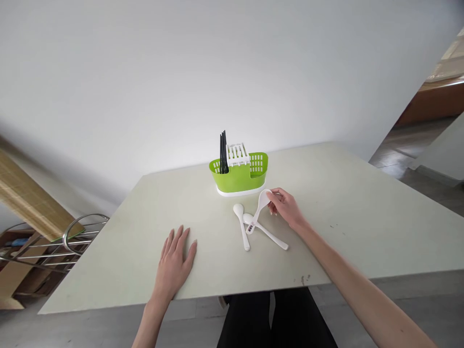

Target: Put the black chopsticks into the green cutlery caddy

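Note:
My right hand point(285, 207) pinches a white spoon point(260, 205) by its bowl, with the handle slanting down to the left. A barcode label is stuck near the end of that handle. Under and beside it, two more white spoons lie on the table: one spoon point(241, 227) points toward me, and another spoon point(268, 233) slants to the right. My left hand point(174, 263) rests flat on the table with its fingers stretched out. Behind the spoons stands a green utensil holder point(237, 181) on a white base, with several black chopsticks point(224, 153) upright in its left compartment.
A white slotted rack point(238, 153) tops the middle of the holder. The pale table point(348, 208) stands against a white wall point(217, 72). On the left are a metal rack point(78, 237), a bamboo mat point(36, 198) and cardboard boxes point(21, 275) below table height.

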Action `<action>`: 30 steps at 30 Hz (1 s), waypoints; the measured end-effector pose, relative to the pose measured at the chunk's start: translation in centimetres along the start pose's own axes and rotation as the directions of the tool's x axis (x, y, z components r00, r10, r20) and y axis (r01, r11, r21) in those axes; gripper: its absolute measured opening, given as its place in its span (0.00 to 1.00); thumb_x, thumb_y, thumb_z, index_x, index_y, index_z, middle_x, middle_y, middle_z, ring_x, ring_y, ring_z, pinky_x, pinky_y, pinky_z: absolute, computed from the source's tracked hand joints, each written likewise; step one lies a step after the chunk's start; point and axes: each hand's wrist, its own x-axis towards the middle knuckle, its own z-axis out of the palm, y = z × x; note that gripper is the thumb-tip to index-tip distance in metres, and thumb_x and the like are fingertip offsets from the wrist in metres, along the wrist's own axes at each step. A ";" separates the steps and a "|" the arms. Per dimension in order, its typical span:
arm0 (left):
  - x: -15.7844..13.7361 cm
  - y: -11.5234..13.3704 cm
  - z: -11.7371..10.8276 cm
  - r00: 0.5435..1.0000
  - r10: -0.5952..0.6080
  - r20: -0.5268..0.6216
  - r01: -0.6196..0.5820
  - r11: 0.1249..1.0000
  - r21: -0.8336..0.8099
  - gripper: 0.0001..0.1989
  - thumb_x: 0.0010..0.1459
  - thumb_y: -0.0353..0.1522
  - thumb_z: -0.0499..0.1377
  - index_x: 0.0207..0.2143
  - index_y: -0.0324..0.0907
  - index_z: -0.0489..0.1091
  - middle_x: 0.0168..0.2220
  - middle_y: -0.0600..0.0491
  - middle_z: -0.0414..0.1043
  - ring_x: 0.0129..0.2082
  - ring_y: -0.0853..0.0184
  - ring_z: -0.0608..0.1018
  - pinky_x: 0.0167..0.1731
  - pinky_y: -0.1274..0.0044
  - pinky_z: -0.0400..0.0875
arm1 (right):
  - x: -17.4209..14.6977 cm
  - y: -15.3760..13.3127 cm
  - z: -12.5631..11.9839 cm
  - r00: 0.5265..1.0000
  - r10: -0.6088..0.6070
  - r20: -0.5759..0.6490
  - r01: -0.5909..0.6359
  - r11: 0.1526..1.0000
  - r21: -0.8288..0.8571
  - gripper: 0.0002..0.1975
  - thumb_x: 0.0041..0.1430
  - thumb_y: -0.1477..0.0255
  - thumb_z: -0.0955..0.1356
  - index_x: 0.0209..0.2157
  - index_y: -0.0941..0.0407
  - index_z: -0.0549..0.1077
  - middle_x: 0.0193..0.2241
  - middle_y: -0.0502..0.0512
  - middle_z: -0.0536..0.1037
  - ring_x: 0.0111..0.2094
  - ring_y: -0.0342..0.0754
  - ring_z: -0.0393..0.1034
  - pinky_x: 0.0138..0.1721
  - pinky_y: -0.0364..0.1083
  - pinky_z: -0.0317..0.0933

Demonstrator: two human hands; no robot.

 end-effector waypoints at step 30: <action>6.6 17.7 -5.9 0.899 0.226 0.376 0.014 0.842 -0.539 0.25 0.64 0.53 0.54 0.43 0.43 0.77 0.20 0.59 0.64 0.21 0.68 0.66 0.23 0.76 0.55 | -1.6 -1.6 0.9 0.907 0.088 0.412 -0.183 0.963 0.197 0.20 0.55 0.54 0.74 0.40 0.55 0.77 0.21 0.46 0.75 0.19 0.43 0.64 0.22 0.43 0.59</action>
